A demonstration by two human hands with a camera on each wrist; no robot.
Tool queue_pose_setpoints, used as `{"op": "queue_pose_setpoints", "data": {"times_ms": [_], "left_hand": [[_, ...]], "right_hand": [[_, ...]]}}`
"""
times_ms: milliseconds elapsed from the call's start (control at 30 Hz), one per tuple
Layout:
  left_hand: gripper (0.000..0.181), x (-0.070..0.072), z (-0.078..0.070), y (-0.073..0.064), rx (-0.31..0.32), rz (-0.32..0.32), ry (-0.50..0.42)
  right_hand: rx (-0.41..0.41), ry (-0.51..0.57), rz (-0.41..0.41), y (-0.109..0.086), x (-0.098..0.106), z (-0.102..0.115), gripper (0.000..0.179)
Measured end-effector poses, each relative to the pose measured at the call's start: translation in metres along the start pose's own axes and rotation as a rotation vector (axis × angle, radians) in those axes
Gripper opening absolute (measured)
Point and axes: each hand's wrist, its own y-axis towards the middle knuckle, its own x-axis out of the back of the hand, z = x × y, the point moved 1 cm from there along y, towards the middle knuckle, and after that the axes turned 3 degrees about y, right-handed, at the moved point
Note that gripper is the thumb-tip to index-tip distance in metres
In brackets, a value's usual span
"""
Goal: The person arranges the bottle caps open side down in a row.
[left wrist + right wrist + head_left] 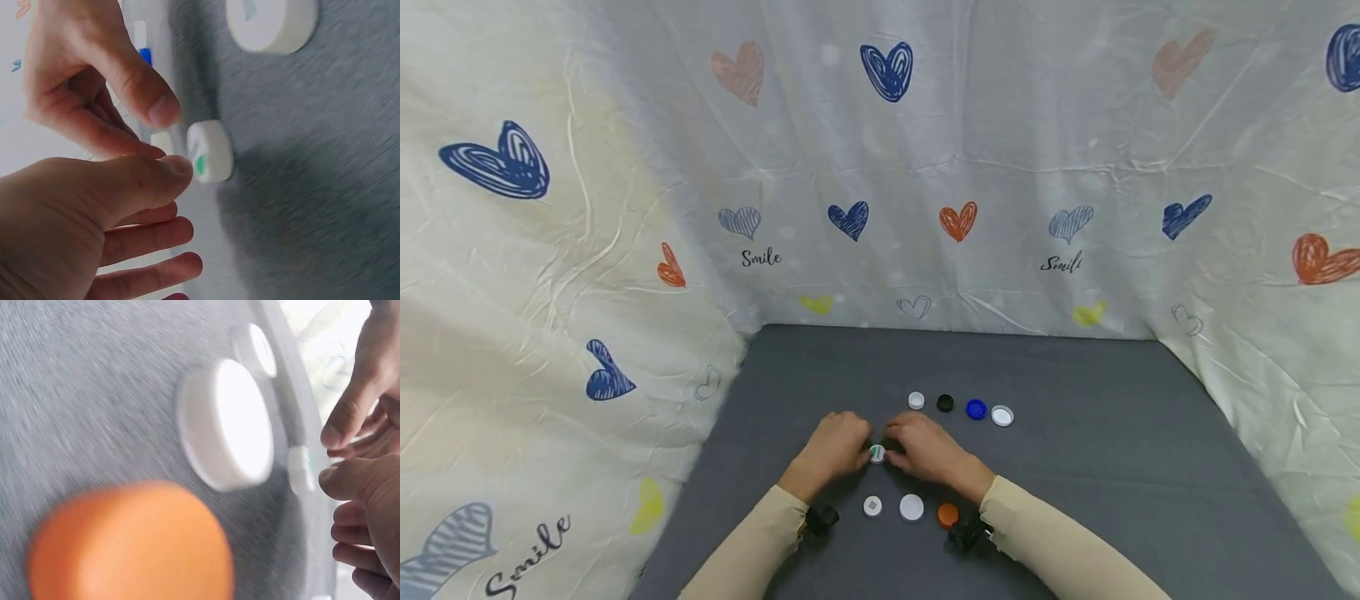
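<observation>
Fingers (150, 240) near smooth round cap (214, 152)

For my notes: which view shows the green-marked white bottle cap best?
Left wrist: the green-marked white bottle cap appears largest and clearest. The head view shows its top, but small; the right wrist, its blurred side.

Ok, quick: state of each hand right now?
Left hand: open, holding nothing visible, beside the green-marked white cap.
Right hand: open, holding nothing visible, across that cap.

Both hands (386, 494) are near a small white cap (301, 470) beyond an orange cap (134, 547)
</observation>
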Motion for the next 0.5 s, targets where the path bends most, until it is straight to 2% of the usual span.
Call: {"op": "queue_pose_setpoints", "data": {"times_ms": [133,300,500], "left_hand": [[0.019,0.008,0.006,0.01,0.004,-0.02,-0.012],[0.024,0.016,0.009,0.022,0.012,-0.03,-0.035],[0.024,0.022,0.009,0.039,0.011,-0.036,-0.047]], "right_hand": [[-0.023,-0.023,0.0,0.002,0.015,-0.009,0.029],[-0.066,-0.013,-0.007,0.003,0.033,-0.024,0.034],[-0.092,-0.025,-0.043,0.003,0.047,-0.045,0.033]]}}
